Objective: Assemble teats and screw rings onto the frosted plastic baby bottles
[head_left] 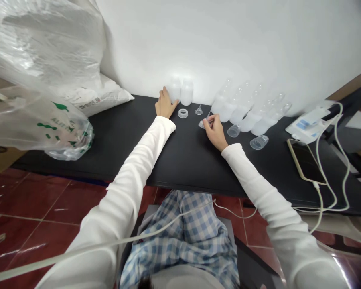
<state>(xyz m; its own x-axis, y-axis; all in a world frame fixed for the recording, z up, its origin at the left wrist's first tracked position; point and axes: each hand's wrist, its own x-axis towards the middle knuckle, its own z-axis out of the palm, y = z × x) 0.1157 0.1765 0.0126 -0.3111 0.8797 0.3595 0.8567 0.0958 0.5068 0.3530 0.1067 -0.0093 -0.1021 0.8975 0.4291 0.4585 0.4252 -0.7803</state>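
Note:
My left hand (165,105) is wrapped around the lower left side of a frosted white baby bottle (175,89), which stands upright against the wall. A second baby bottle (186,91) stands beside it. My right hand (215,131) pinches a clear silicone nipple (202,124) by its tip, close to the table top. Between the hands lie a white screw ring (183,113) and another clear nipple (199,110). Right of my right hand, several bottles with nipples fitted (240,104) form a slanted row. Two clear caps, a nearer one (259,142) and a farther one (234,130), lie before them.
The black table (132,140) backs onto a white wall. Large plastic bags (60,124) bulge over its left end. On the right are a phone (307,161) with a charging cable, a white-and-blue packet (307,124) and looping white cords (345,160). One cable crosses my lap.

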